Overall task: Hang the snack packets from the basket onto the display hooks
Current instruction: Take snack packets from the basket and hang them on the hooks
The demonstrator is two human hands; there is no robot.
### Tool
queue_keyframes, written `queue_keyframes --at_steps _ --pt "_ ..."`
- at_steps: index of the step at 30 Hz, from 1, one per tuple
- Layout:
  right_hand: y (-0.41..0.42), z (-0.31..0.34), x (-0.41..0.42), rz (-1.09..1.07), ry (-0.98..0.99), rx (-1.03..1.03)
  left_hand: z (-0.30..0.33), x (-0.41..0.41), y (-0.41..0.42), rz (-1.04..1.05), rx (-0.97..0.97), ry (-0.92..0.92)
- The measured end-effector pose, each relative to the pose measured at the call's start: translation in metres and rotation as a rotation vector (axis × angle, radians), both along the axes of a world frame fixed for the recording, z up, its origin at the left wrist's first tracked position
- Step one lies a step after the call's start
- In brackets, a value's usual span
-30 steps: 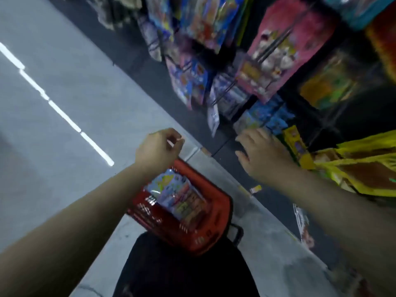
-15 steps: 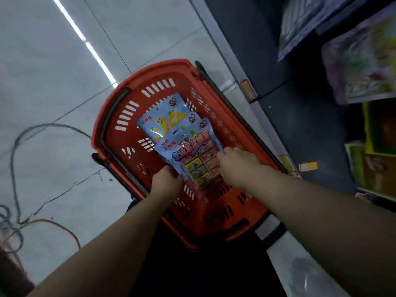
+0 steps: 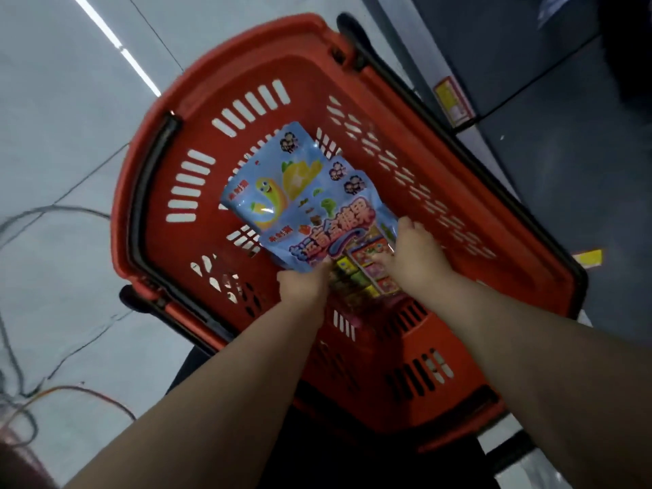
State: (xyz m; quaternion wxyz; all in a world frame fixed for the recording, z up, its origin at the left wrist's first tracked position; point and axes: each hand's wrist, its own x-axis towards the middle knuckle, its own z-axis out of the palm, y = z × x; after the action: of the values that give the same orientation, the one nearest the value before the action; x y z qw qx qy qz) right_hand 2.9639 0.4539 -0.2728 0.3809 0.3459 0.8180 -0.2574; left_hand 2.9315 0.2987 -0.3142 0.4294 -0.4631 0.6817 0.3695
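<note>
Grey floor tiles [image 3: 70,100] fill the left of the view, with some loose cables [image 3: 42,400] lying on them, and a dark shelf base [image 3: 550,111] with a price label [image 3: 452,104] runs along the right. Between them stands the red basket [image 3: 247,54], close to the shelf, probably so the packets are within easy reach of the display. The hooks themselves are not visible now.

Inside the basket lie the snack packets [image 3: 317,213], light blue, overlapping like a small fan. The left hand [image 3: 306,282] pinches the near edge of the front packet, and the right hand [image 3: 411,257] is over its lower right corner, fingers curled down on it; whether it truly grips I cannot tell. Both hands are on the same end, I think to lift one packet away from the others. The step is picking up, and hanging is not yet begun.
</note>
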Motion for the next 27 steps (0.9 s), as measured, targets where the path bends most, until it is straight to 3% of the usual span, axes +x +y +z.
queue_keyframes --at_steps 8,18,23,27 --pt "-0.007 0.103 -0.037 -0.327 0.133 -0.011 0.124 -0.099 -0.011 -0.279 0.166 0.277" --pt "-0.01 0.23 -0.085 -0.766 0.48 -0.173 0.309 -0.219 0.012 -0.639 0.513 0.526" --pt "0.021 0.343 -0.095 -0.809 0.721 -0.179 0.406 -0.246 0.043 -0.816 0.679 0.671" --pt "0.044 0.458 -0.104 -0.78 0.827 -0.102 0.508 -0.26 0.067 -0.811 0.799 0.786"
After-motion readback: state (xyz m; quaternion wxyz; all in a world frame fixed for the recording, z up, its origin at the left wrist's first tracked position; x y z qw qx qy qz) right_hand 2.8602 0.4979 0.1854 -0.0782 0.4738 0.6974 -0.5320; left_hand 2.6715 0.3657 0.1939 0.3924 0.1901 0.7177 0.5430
